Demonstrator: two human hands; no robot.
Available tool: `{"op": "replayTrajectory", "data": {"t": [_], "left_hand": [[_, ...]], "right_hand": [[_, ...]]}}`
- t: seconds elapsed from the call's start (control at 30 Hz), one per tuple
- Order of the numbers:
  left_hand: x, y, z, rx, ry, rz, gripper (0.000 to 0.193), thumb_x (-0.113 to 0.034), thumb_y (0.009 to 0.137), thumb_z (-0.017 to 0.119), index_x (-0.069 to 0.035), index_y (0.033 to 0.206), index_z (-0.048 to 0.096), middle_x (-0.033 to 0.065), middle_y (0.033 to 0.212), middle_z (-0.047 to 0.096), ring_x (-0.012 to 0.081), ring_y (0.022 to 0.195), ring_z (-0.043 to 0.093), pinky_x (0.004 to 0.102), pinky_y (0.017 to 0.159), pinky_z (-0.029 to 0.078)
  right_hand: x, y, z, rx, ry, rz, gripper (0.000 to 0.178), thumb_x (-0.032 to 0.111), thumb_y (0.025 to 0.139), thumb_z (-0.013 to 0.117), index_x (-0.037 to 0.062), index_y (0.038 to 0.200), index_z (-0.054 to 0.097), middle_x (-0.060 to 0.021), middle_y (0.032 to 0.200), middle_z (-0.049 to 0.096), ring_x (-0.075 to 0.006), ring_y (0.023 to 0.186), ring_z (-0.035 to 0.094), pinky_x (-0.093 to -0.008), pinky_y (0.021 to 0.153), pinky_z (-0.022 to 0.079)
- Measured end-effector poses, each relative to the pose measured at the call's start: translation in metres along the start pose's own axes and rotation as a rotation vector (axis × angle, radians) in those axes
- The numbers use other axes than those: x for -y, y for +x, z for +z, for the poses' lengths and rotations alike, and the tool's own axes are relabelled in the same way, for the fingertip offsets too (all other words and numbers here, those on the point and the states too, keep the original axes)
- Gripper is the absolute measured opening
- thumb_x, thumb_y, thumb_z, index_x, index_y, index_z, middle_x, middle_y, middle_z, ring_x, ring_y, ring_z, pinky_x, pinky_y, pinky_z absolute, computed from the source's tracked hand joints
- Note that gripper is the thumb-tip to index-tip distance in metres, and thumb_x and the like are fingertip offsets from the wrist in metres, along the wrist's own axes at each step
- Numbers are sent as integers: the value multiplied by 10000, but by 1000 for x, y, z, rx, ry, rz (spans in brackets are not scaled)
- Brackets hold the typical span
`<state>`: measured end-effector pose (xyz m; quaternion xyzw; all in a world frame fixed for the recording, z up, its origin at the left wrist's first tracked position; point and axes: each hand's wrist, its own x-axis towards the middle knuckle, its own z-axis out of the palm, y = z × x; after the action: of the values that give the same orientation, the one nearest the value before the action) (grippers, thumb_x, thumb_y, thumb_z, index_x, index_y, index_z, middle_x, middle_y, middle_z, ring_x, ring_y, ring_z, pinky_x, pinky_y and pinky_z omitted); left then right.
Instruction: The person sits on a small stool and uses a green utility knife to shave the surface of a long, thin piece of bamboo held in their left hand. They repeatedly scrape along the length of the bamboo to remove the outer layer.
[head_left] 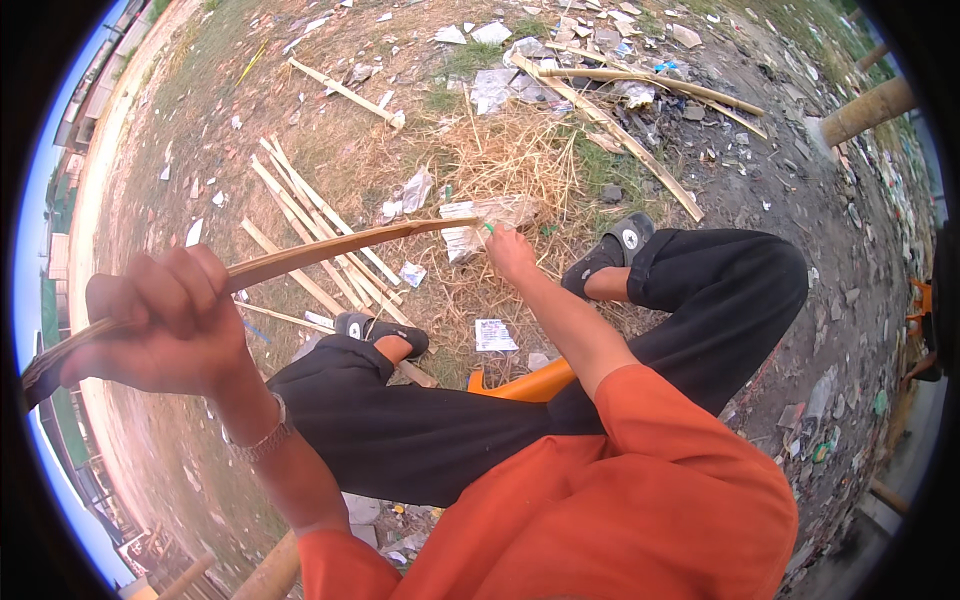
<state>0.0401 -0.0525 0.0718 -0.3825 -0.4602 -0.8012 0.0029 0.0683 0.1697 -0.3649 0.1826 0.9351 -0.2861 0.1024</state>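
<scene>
The strip (pixel 340 247) lies in the air across the lap, bowed a little, its long axis running from about 8 o'clock up to 2. From the left hand (pixel 165 325), out at 9 o'clock, most of its length reaches toward 2, with a short tail back toward 8. From the right hand (pixel 512 252), just past 12, it stretches off toward 9; that hand sits right at the thin tip, the left near the thick end.

The left is clamped on the strip in a fist, knuckles up, its forearm rising toward 11. The right is curled around a small green piece (pixel 489 228), its forearm also pointing near 11; whether those fingers pinch the tip too, I cannot tell. The hands are well apart. Straw (pixel 515 165) lies at 12, loose strips (pixel 264 240) at 10.
</scene>
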Motion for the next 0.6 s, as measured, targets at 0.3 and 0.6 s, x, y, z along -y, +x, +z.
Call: {"op": "replayTrajectory", "data": {"t": [0.3, 0.6], "left_hand": [[-3, -1, -12, -261, 169, 37, 616, -755, 798, 351, -155, 658, 333, -28, 480, 217, 91, 436, 167, 258, 442, 176], [-2, -2, 1, -378, 237, 43, 640, -781, 771, 347, -149, 673, 343, -22, 497, 203, 102, 447, 176, 273, 478, 194]], "right_hand": [[-18, -6, -7, 47, 18, 147, 320, 302, 946, 383, 25, 1018, 525, -266, 921, 642, -402, 911, 630, -496, 774, 502], [85, -69, -126, 137, 683, -48, 549, 482, 964, 293, -14, 931, 527, -226, 786, 582, -363, 748, 558, -466, 722, 421]]}}
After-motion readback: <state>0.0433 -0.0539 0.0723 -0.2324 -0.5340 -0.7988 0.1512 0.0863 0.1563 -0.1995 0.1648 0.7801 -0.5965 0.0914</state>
